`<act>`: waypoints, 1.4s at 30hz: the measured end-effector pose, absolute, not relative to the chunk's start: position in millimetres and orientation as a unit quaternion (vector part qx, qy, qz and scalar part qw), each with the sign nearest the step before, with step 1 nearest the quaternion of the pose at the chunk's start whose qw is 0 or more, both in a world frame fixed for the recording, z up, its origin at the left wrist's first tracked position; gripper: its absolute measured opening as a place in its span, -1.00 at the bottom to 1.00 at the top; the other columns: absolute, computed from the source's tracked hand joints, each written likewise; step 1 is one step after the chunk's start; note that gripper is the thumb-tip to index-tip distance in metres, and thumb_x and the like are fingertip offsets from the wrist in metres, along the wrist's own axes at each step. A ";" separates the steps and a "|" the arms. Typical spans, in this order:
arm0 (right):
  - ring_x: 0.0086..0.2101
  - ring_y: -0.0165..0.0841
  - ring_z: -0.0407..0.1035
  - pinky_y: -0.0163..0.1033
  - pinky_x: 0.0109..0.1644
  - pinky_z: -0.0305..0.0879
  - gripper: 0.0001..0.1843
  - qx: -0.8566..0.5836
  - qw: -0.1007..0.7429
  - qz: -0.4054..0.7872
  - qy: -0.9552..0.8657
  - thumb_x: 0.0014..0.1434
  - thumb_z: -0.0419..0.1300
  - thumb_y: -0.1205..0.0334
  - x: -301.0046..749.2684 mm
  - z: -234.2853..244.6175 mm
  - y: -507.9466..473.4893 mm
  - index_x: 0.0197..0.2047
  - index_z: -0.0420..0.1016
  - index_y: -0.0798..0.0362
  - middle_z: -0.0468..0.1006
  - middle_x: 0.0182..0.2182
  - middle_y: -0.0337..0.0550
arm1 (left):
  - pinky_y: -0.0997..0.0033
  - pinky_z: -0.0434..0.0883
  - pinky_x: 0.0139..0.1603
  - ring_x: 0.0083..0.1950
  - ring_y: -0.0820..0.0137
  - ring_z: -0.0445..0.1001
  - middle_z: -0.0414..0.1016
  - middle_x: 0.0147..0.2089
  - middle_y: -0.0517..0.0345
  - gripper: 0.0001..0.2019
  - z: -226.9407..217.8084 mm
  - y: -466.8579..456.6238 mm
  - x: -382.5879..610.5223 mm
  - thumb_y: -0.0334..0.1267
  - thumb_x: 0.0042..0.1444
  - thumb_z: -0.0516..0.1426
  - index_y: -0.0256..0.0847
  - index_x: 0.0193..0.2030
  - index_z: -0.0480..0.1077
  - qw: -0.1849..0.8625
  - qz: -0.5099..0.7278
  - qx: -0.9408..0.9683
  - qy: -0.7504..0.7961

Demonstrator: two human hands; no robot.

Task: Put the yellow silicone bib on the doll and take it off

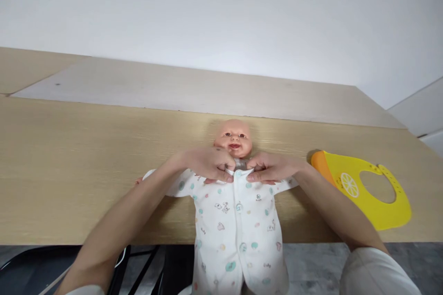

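Observation:
A baby doll (233,138) lies face up on the wooden table (69,170), dressed in a white printed onesie (238,230) whose legs hang over the table's near edge. My left hand (211,164) pinches the left side of the onesie's collar just under the doll's chin. My right hand (268,168) pinches the right side of the collar, fingers closed on the fabric. The two hands almost meet at the top snap of the front placket.
A yellow and orange silicone bib (367,189) lies flat on the table to the right of the doll. A white wall rises behind the table. Dark chair parts (31,267) and grey floor show below the table's near edge.

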State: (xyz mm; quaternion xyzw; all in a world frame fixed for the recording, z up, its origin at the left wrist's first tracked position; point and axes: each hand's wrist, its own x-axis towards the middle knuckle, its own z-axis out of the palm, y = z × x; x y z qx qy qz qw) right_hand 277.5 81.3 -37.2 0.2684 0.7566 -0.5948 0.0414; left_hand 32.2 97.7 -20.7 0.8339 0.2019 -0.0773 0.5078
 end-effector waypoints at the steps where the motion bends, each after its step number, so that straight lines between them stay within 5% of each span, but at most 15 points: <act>1: -0.68 -0.62 0.12 -0.47 -0.59 0.00 -0.50 0.277 0.041 -0.585 0.761 0.30 0.12 -0.14 278.2 -35.3 81.0 -0.42 0.20 0.12 0.30 -0.69 -0.36 | 0.48 0.11 -0.56 -0.64 0.51 0.20 0.31 -0.69 0.29 -0.65 -19.4 98.1 30.8 -0.05 0.23 0.11 -0.17 -0.48 0.15 0.503 -0.072 0.837 0.202; 10: -0.66 -0.55 0.14 -0.43 -0.59 0.05 -0.51 0.341 0.037 -0.550 0.761 0.24 0.17 -0.18 285.4 -23.7 82.0 -0.13 0.42 0.15 0.26 -0.68 -0.39 | 0.43 0.17 -0.44 -0.55 0.48 0.27 0.35 -0.64 0.29 -0.67 -6.3 104.4 18.6 -0.04 0.21 0.11 -0.17 -0.45 0.16 0.425 -0.095 0.847 0.305; 20: -0.54 -0.55 0.18 -0.42 -0.49 0.04 -0.42 0.403 0.020 -0.495 0.769 0.11 0.29 -0.22 293.4 -29.6 88.8 -0.04 0.44 0.10 0.34 -0.53 -0.33 | 0.43 0.16 -0.41 -0.44 0.44 0.33 0.31 -0.57 0.29 -0.67 -8.3 111.5 17.1 -0.01 0.14 0.15 -0.18 -0.43 0.18 0.388 -0.105 0.843 0.357; 28: -0.55 -0.57 0.07 -0.42 -0.50 0.03 -0.36 0.366 -0.004 -0.535 0.761 0.11 0.33 -0.15 300.0 -45.3 99.6 0.10 0.32 0.08 0.21 -0.54 -0.38 | 0.43 0.18 -0.42 -0.46 0.41 0.37 0.39 -0.52 0.27 -0.67 -22.1 123.2 12.9 0.07 0.05 0.21 -0.17 -0.37 0.32 0.415 -0.110 0.811 0.396; 35: -0.46 -0.50 0.20 -0.38 -0.38 0.12 -0.37 0.378 0.033 -0.505 0.776 0.11 0.29 -0.21 299.1 -52.4 102.4 0.01 0.35 0.13 0.32 -0.49 -0.32 | 0.45 0.21 -0.40 -0.51 0.43 0.33 0.34 -0.61 0.24 -0.57 -51.3 138.9 13.3 0.16 0.02 0.23 -0.21 -0.46 0.35 0.491 -0.109 0.795 0.340; 42: -0.33 -0.40 0.33 -0.33 -0.27 0.20 -0.25 0.388 0.064 -0.478 0.785 0.07 0.32 -0.22 296.4 -46.5 105.8 0.22 0.38 0.00 0.49 -0.31 -0.20 | 0.45 0.20 -0.43 -0.52 0.44 0.34 0.38 -0.54 0.26 -0.49 -56.1 139.5 12.8 0.25 -0.06 0.26 -0.21 -0.35 0.36 0.465 -0.114 0.789 0.386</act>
